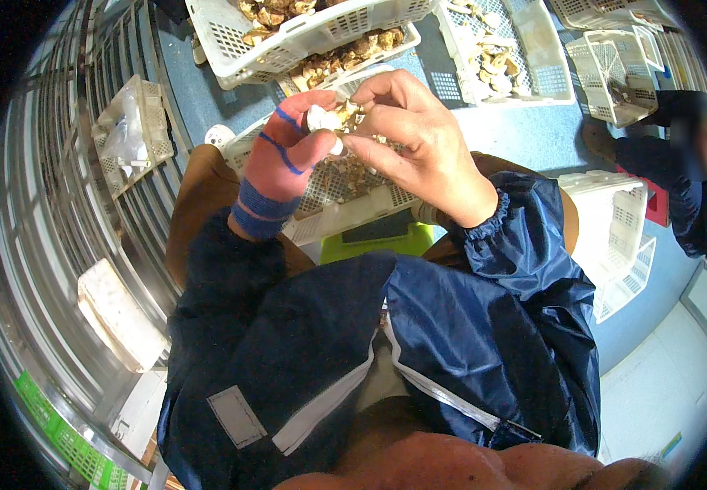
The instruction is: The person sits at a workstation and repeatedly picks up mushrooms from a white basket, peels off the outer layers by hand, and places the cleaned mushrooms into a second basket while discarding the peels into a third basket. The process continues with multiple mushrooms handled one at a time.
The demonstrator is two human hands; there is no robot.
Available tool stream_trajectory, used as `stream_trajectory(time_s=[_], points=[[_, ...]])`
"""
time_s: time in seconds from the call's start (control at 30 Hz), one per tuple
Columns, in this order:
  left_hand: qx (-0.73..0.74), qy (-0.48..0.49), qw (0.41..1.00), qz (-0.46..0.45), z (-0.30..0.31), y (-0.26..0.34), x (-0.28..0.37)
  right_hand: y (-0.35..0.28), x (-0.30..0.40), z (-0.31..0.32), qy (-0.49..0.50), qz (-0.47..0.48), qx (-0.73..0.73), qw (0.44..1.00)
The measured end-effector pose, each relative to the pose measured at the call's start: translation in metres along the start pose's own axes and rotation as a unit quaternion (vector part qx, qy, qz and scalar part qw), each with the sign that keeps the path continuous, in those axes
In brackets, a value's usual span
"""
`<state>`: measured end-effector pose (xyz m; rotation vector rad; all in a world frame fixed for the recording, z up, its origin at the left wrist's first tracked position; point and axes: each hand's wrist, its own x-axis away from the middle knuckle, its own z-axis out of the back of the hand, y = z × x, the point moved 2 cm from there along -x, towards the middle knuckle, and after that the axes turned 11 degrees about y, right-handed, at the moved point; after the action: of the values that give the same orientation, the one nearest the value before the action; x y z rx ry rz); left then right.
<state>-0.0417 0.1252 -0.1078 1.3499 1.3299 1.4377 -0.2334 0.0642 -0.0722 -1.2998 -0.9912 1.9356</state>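
My left hand (286,150), in a pink knitted glove with blue stripes, grips a pale mushroom piece (326,119) with yellow-brown parts. From the other side my bare right hand (414,138) holds the same piece between thumb and fingers. A small white spot by the left thumb tip is too small to name. Both hands are above a white perforated plastic crate (353,214) between my knees. Brown and pale scraps (344,177) lie in it, partly hidden by my hands.
Ahead, a white crate (322,40) holds brown mushrooms (280,12); another crate (549,55) holds pale mushroom pieces (494,58). Slatted metal racking (59,184) runs along my left. Stacked white crates (598,226) stand at my right. A person (659,159) is at the far right.
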Motion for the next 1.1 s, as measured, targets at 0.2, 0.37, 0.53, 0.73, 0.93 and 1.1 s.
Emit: stream_trajectory(time_s=[0.2, 0.37, 0.53, 0.73, 0.93, 1.1], points=[[0.071, -0.035, 0.995, 0.065, 0.003, -0.002, 0.005, 0.007, -0.001, 0.005, -0.001, -0.053, -0.039, 0.998], [0.011, -0.015, 1.0, 0.005, 0.0, 0.002, 0.002, 0.009, 0.0, 0.002, 0.004, 0.011, -0.043, 0.999], [-0.012, -0.025, 1.0, -0.006, 0.0, 0.006, 0.009, 0.012, 0.0, 0.006, -0.024, -0.064, -0.042, 0.997], [-0.086, -0.022, 0.995, -0.043, -0.001, 0.006, 0.008, 0.014, -0.002, 0.009, -0.045, -0.063, -0.063, 0.995], [-0.152, -0.005, 0.984, -0.097, -0.002, 0.013, 0.008, 0.012, -0.002, 0.006, -0.051, -0.028, -0.07, 0.996], [-0.219, -0.031, 0.958, -0.185, -0.002, 0.016, 0.01, 0.009, -0.003, 0.008, -0.101, -0.051, -0.053, 0.992]])
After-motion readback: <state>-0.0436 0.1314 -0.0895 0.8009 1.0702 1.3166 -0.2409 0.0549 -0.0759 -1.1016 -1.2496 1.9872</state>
